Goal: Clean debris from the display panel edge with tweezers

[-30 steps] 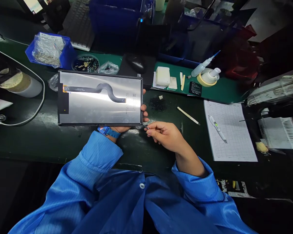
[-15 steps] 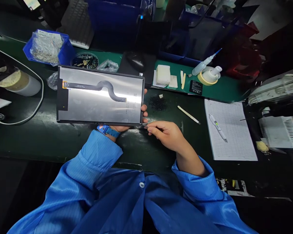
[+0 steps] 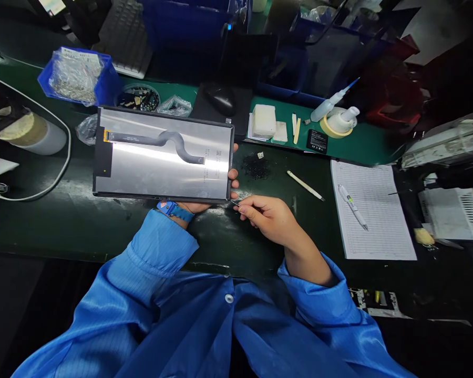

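A tablet-sized display panel (image 3: 161, 173) shows its silvery metal back, framed in black, with a curved dark flex cable (image 3: 169, 140) running across it. From underneath, my left hand (image 3: 232, 178) grips it, fingertips showing along the right edge; the palm is hidden. A blue wrist strap (image 3: 175, 211) is round that wrist. My right hand (image 3: 270, 216) pinches a thin metal tool (image 3: 235, 202), perhaps tweezers, whose tip is at the panel's lower right corner. Whether the tip touches the frame I cannot tell.
A pile of dark bits (image 3: 256, 167) and a pale stick-like tool (image 3: 305, 186) lie right of the panel. Farther right is a lined paper pad (image 3: 372, 210) with a pen (image 3: 352, 207). Behind stand a blue bin (image 3: 76, 76), a mouse (image 3: 219, 100) and a dropper bottle (image 3: 329, 107).
The panel's left side has shifted slightly to the right and tilted a little. The tool tip has moved marginally to the right; both hands keep nearly the same place.
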{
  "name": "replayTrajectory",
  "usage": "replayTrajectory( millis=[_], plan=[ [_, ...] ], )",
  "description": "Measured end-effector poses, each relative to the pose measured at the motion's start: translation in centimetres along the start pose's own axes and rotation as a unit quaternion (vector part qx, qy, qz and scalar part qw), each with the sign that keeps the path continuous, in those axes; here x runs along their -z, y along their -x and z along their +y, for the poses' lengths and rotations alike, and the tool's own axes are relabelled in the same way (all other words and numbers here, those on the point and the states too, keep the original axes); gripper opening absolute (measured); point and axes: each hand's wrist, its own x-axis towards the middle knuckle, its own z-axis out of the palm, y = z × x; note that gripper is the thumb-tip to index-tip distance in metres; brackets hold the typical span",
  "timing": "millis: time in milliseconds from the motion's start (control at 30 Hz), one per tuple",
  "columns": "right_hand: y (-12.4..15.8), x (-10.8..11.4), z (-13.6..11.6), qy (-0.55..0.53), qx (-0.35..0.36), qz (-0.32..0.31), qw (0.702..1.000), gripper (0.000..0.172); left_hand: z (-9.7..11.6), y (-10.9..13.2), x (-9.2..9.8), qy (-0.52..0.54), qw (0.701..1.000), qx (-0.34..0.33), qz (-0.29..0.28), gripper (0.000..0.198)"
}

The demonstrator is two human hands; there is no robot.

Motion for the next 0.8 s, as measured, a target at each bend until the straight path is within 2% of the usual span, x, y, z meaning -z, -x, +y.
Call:
replayTrajectory(
  millis=[67,133,267,400,500,600,700,800],
  plan=[
    [-0.03,-0.07,0.02,0.008,0.013,0.006,1.0,0.026,-0.01,-0.02,0.02,0.005,1.0,-0.001,0.0,0.063],
    [-0.04,-0.29,0.2,-0.026,-0.006,0.011,1.0,0.021,0.03,-0.03,-0.01,0.009,1.0,0.0,-0.001,0.062],
    [0.0,-0.54,0.44,-0.067,-0.046,0.007,0.997,0.023,0.21,0.0,-0.3,0.011,1.0,0.006,-0.006,0.061],
    [-0.03,-0.23,0.13,-0.016,-0.001,0.006,1.0,0.022,0.2,-0.05,-0.51,0.008,1.0,0.009,-0.006,0.06],
    [-0.05,-0.16,0.08,0.02,0.03,0.008,0.999,0.03,0.03,-0.13,-0.34,0.006,1.0,0.007,-0.005,0.06],
    [-0.01,-0.39,0.4,-0.02,0.002,0.017,1.0,0.023,-0.16,-0.17,-0.06,0.006,1.0,0.007,0.0,0.06],
    [0.02,-0.47,0.56,-0.034,-0.029,0.023,0.999,0.025,-0.25,-0.18,0.06,0.007,1.0,0.006,0.003,0.061],
    [-0.03,-0.2,0.32,0.008,-0.003,0.017,1.0,0.021,-0.21,-0.14,0.07,0.009,1.0,0.011,0.0,0.06]
  ],
)
